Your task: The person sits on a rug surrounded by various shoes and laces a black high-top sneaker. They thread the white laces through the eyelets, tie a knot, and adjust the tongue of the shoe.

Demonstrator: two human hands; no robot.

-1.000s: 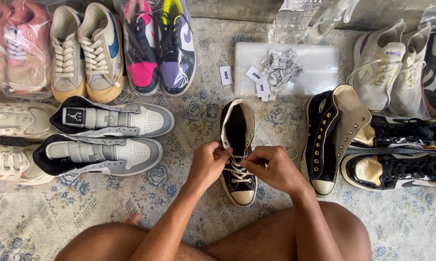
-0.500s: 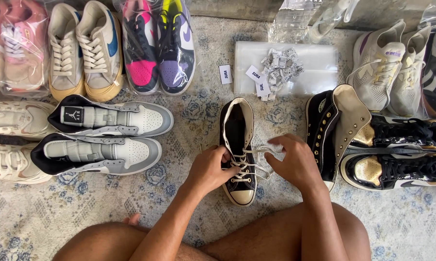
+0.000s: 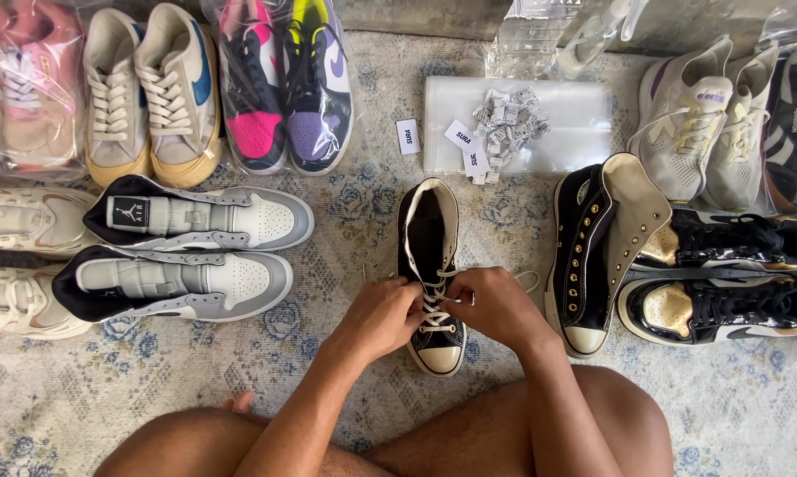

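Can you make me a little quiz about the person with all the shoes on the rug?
1. True or false: both hands are at the white laces of the black canvas high-top sneaker.
2. Which lies right beside that sneaker, on the right hand's side? A) a pink shoe B) a matching black high-top with its cream lining folded open C) a grey strapped sneaker
3. What covers the pink and purple sneakers?

Key: 1 true, the left hand too. 2 B. 3 Clear plastic bag.
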